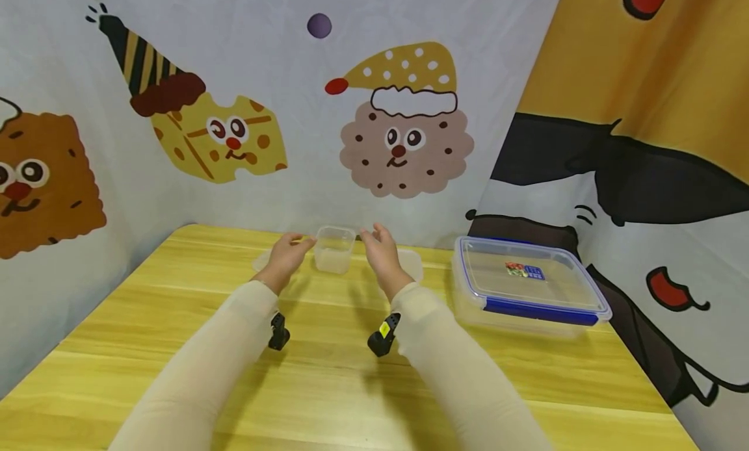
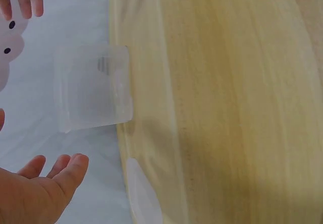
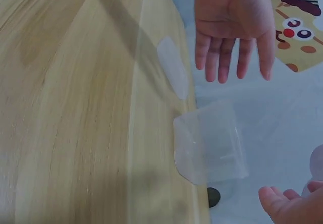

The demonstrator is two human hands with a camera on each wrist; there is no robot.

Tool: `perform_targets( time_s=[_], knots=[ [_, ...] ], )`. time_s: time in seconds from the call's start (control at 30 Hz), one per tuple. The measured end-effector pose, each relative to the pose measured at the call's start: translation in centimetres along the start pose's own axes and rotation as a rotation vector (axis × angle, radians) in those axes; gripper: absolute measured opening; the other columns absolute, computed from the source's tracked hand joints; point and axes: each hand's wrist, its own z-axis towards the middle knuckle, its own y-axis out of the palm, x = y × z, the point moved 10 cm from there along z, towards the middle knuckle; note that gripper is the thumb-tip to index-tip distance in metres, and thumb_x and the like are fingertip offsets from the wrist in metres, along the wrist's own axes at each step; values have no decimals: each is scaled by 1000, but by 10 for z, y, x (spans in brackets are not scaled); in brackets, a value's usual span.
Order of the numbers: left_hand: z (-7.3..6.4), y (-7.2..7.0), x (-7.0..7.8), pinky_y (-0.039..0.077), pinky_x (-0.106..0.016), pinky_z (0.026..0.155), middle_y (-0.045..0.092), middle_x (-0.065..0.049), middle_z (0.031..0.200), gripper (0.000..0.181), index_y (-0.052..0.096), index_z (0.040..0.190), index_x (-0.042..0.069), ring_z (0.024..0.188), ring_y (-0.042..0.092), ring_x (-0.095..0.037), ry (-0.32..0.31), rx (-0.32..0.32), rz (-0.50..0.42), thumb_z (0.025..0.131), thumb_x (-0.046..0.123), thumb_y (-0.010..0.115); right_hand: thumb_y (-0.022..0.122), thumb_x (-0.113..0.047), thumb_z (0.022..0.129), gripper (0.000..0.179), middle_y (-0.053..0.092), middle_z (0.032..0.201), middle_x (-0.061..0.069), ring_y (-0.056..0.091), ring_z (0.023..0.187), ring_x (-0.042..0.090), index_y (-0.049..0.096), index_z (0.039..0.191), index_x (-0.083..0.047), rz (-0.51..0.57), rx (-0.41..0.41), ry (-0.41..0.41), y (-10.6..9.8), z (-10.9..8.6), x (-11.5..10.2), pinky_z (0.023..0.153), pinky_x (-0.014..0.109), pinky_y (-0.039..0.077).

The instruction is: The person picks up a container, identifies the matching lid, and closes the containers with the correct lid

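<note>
A small clear plastic container (image 1: 334, 251) stands upright near the back edge of the table, between my two hands. Left of it is my left hand (image 1: 285, 258), its fingers extended and slightly bent toward the container wall. On the other side my right hand (image 1: 383, 259) is held with fingers spread. In the right wrist view a gap shows between the left fingertips (image 3: 222, 77) and the container (image 3: 212, 146). Both palms face inward and neither hand holds anything. Beside the left hand lies a flat translucent lid (image 2: 144, 196); another pale translucent piece (image 1: 412, 264) sits behind the right wrist.
A large clear storage box (image 1: 529, 285) with a blue-edged lid stands on the right of the wooden table (image 1: 328, 399). Directly behind the table hangs a cloth (image 1: 304, 204) printed with cartoon figures. A dark camera (image 1: 383, 336) is strapped at the right wrist.
</note>
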Motion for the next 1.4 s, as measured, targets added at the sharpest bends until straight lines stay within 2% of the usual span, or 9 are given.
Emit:
perform_targets(
  time_s=[0.2,0.33,0.57,0.77,1.0,1.17,1.4],
  knots=[
    [3,2,-4,33,-54,110,25,-21,154,63,25,151,2,138,30,-39,-19,2,-23,102,34,49,47,-37,100,65,23,158,11,27,142,32,22,154,-9,79,-33,57,11,4,9,114,47,29],
    [7,4,-6,33,-54,109,26,-21,154,62,27,150,2,137,31,-40,-27,10,-9,101,32,49,46,-38,101,64,24,158,12,25,143,34,24,153,-7,71,-41,69,17,6,16,116,48,25],
    [14,5,-14,33,-54,110,26,-21,154,62,27,150,1,137,31,-40,-30,8,13,102,33,48,42,-37,103,63,21,159,11,21,145,33,20,154,-7,74,-89,96,29,10,31,114,50,28],
    [18,6,-16,33,-53,110,28,-22,153,59,29,149,-1,137,32,-40,-24,15,34,103,31,47,40,-33,104,59,23,157,15,27,142,36,22,153,-6,82,-85,121,34,13,44,111,50,34],
    [21,11,-16,35,-51,109,29,-22,153,58,29,149,-1,136,34,-40,-38,-1,12,103,31,45,39,-35,104,59,22,158,15,30,140,38,21,154,-8,76,-92,146,35,14,52,110,50,34],
    [22,13,-19,36,-51,108,30,-24,151,58,27,150,-1,133,38,-41,-49,-13,12,104,31,44,38,-32,105,59,20,158,18,29,139,39,18,154,-4,71,-104,138,38,16,55,110,50,36],
    [28,15,-25,38,-50,108,30,-23,152,56,29,149,-2,133,38,-40,-51,-24,26,104,31,43,37,-27,105,58,25,155,23,34,136,42,18,153,-1,95,-111,150,42,21,67,107,51,38]
  ],
)
